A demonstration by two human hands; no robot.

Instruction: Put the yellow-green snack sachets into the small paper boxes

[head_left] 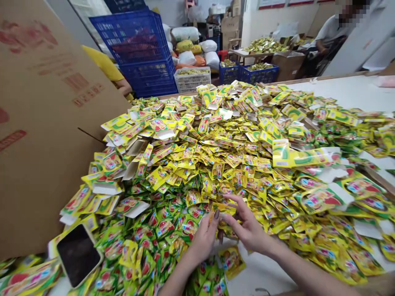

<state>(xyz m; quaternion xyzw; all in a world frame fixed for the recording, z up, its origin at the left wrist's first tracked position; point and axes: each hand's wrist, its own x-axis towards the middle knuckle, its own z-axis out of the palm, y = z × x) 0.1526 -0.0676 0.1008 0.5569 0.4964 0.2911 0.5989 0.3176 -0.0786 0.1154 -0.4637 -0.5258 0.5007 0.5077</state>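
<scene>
In the lower middle of the head view, my left hand [202, 238] is closed, its dark-nailed thumb pressed on a small yellow packet [228, 208]. My right hand [250, 231] meets it from the right, thumb and index finger spread around the same packet, fingertips close to the left thumb. Parts of both grips are hidden. Under my wrists lies another yellow packet [232, 261] on the white tabletop [262, 275]. Green packets [163, 226] with a watermelon print heap up left of my hands. Yellow packets [247, 179] pile up ahead and to the right.
Flattened printed cartons [308, 158] lie over the heap. A phone [78, 255] rests at lower left beside a tall cardboard box [46, 144]. Blue crates [145, 49] stand behind it, near a yellow sleeve [103, 63]. Another person [330, 35] sits at far right.
</scene>
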